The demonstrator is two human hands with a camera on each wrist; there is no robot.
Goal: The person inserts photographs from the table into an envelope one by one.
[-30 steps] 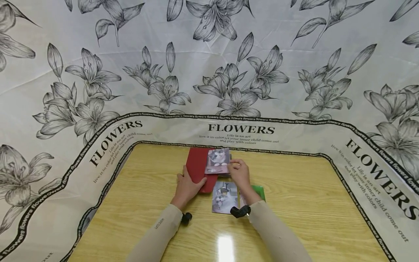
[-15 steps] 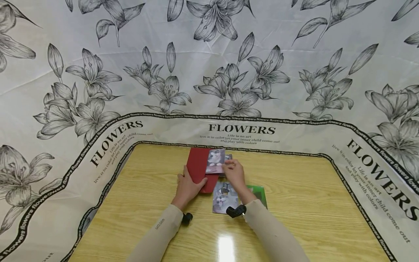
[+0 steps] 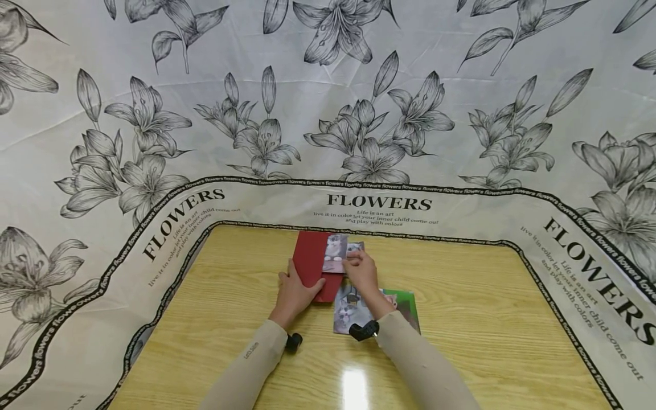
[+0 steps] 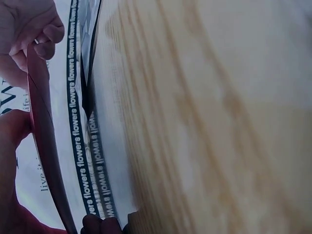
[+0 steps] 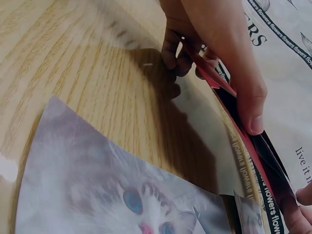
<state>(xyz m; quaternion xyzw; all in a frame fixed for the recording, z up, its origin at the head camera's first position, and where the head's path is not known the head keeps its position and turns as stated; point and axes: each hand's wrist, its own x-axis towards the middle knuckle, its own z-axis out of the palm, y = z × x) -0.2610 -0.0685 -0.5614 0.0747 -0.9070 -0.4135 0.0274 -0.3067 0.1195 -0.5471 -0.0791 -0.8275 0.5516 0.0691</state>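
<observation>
Paper Lot, Handled, Several Parts Concealed

White, creased cloth printed with black line-drawn flowers (image 3: 277, 205): cut off by the head view's frame; "FLOWERS" lettering along its lower band.
Yellow wood-grain tabletop (image 3: 487, 296): glossy; near edge out of frame.
Long, flat red paper envelope (image 3: 308, 259): at the tabletop's far side, a flat face in the head view. Both wrist views show it nearly edge-on; the right one adds a dark strip along it.
Left hand (image 3: 295, 291): grips the envelope, thumb on its face.
Right hand (image 3: 364, 274): pinches the upper card at its right side.
Grey-white cat-picture card (image 3: 348, 313): smooth, on the tabletop, partly under the right forearm.
Green-edged picture card (image 3: 410, 302): beside it, also part-covered.
Upper pink-and-grey cat-picture card (image 3: 335, 253): at the envelope's right part; full width not visible.
Small grey picture piece (image 3: 356, 246): mostly behind the right fingers; subject unclear.
</observation>
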